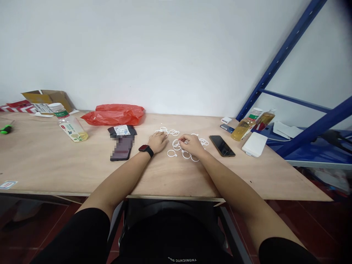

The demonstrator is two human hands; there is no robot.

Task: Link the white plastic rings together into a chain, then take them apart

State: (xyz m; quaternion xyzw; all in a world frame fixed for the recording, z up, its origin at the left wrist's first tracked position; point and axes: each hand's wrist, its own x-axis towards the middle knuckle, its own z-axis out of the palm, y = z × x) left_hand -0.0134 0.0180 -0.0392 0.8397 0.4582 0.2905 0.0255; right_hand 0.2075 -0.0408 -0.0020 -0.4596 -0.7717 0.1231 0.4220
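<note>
My left hand lies flat on the table with its fingers stretched out, a dark watch on the wrist. Its fingertips reach the edge of a loose group of white rings. With thumb and forefinger pinched together, my right hand grips a thin white curtain ring, partly hidden by the fingers. More white rings, each with a small eyelet, lie around and under this hand. A single ring rests on the wood in front, apart from the others.
A phone and a white box lie right of the rings, with drink bottles behind. To the left are another phone, a black packet, a red plastic bag and a tilted bottle. Blue shelving stands at right.
</note>
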